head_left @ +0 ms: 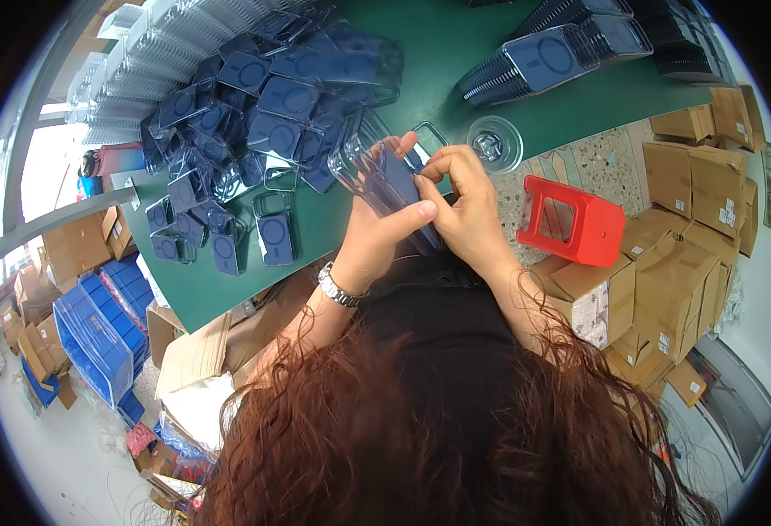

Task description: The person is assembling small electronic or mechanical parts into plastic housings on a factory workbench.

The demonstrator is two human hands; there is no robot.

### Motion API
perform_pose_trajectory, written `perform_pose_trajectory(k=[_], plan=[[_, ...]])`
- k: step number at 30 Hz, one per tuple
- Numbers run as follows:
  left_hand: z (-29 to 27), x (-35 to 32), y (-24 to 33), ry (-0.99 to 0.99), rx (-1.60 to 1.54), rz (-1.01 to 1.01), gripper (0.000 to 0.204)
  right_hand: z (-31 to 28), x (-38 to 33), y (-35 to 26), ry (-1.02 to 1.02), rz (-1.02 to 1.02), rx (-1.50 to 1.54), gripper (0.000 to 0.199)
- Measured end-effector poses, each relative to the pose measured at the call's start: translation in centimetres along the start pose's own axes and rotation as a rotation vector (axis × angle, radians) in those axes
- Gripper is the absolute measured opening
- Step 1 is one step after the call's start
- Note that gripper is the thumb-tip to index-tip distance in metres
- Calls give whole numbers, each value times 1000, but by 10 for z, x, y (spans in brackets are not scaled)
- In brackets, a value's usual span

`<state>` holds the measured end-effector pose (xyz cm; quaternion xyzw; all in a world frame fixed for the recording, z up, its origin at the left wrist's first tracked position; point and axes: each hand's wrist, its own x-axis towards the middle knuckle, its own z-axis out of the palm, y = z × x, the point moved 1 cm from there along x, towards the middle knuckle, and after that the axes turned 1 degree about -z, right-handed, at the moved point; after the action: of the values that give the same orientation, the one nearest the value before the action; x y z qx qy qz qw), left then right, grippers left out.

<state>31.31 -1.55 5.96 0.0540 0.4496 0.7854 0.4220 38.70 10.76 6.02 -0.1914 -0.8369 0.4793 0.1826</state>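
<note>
Between both palms sits a stack of clear phone cases — left hand clasping it from below, right hand pinching its top edge — tilted up for a close look, the loose pile just beyond.

In my left grip and right grip, a stack of phone cases of clear, glossy plastic with smooth dark blue backs; the heap of loose cases shows the same shiny plastic. The counter is a matt, smooth green surface, carrying a glossy transparent plastic lid. Beside it, a stool of smooth red plastic, boxes of matt brown cardboard, blue plastic crates, speckled stone floor; my wristwatch is bright metal.
</note>
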Motion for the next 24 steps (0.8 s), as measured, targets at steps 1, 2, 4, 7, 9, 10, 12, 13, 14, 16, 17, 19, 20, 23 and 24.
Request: perform_pose_trajectory(k=[1,2,4,7,9,10,12,13,14,16,17,19,20,23,24], plan=[[4,-1,3,-17,-2,-13,96,0,0,-3,-9,57,51,13],[6,-2,4,-34,-5,-27,97,0,0,-4,-17,114,101,12],[5,-2,1,-42,4,-37,98,-2,0,0,-56,142,103,11],[0,-2,-3,-75,70,-34,99,-6,1,-2,-129,239,155,10],[-3,-1,-5,-100,128,-27,100,-9,1,-4,-160,313,206,10],[-4,-1,-5,-124,160,-40,101,-10,1,-5,-162,307,204,9],[-1,-1,-5,-149,196,-55,102,-11,1,-6,-162,304,206,8],[0,-2,-6,-135,217,-47,102,-10,1,-5,-160,304,217,8],[2,-2,-7,-122,237,-39,101,-10,0,-3,-157,305,227,7],[0,0,-9,-114,248,-55,101,-8,-1,3,-147,296,235,7],[0,1,-9,-105,257,-66,101,-7,-2,6,-140,282,242,7],[-2,6,-13,-102,215,-96,100,-6,-4,13,-126,288,252,8],[-3,9,-14,-94,172,-119,100,-5,-5,18,-117,287,263,8],[4,14,-14,-60,133,-200,98,2,-9,46,-137,478,426,12],[2,16,-19,-64,133,-205,98,2,-10,52,-132,482,425,12]])
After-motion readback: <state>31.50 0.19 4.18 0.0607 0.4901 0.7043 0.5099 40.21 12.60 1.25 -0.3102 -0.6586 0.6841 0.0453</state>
